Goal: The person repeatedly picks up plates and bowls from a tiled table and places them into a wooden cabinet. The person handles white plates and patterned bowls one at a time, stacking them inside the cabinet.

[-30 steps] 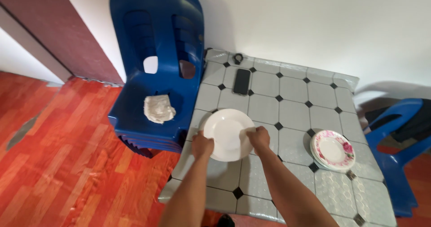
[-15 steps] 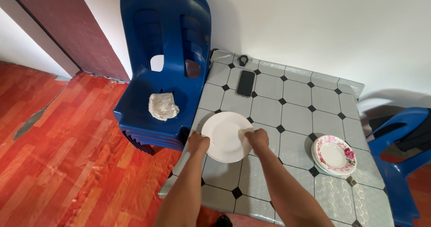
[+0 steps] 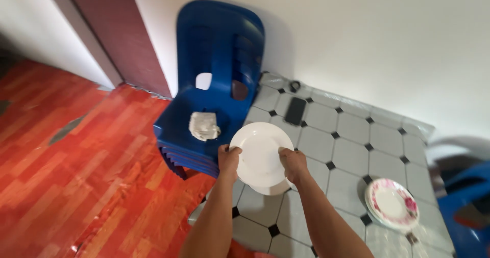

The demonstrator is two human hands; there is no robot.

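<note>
Blue plastic chair [image 3: 214, 84] with crumpled cloth [image 3: 203, 126], black phone [image 3: 295, 110], floral plate stack [image 3: 392, 205] on tiled table [image 3: 352, 156].

A flat black rectangular phone [image 3: 295, 110], its screen seemingly dark, lies near the tiled table's [image 3: 352, 156] far edge.

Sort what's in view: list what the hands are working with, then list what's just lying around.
In hand: white plate, gripped by left hand and right hand; another white plate beneath it.

Lying about: floral plate stack, phone, cloth on blue chair.
</note>
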